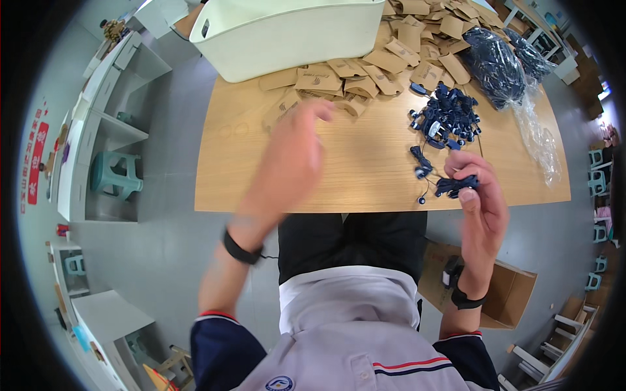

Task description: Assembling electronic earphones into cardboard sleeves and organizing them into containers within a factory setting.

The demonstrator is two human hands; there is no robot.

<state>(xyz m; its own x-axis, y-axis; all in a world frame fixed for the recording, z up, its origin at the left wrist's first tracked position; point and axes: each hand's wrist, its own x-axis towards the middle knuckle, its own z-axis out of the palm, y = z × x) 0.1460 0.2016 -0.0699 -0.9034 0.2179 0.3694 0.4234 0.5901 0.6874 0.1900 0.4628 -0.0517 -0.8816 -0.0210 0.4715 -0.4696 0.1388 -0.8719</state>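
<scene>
My right hand (484, 195) is closed near the table's front right edge, its thumb and fingers pinching a coiled bundle of dark blue earphones (448, 188). One earbud (421, 201) dangles from it at the table edge. Just beyond lies another loose earphone bundle (420, 160), and behind that a tangled heap of dark blue earphones (453, 111). My left hand (292, 156) is smeared by motion over the table's left half, its fingertips close to flat brown cardboard sleeves (318, 79). Whether it touches one, or how its fingers are set, I cannot make out.
A large white plastic tub (287, 42) stands at the table's back left. More cardboard sleeves (407, 32) are heaped behind the earphones. Clear plastic bags of dark earphones (495, 68) lie at the back right of the wooden table (241, 176). An open cardboard box (515, 293) sits on the floor.
</scene>
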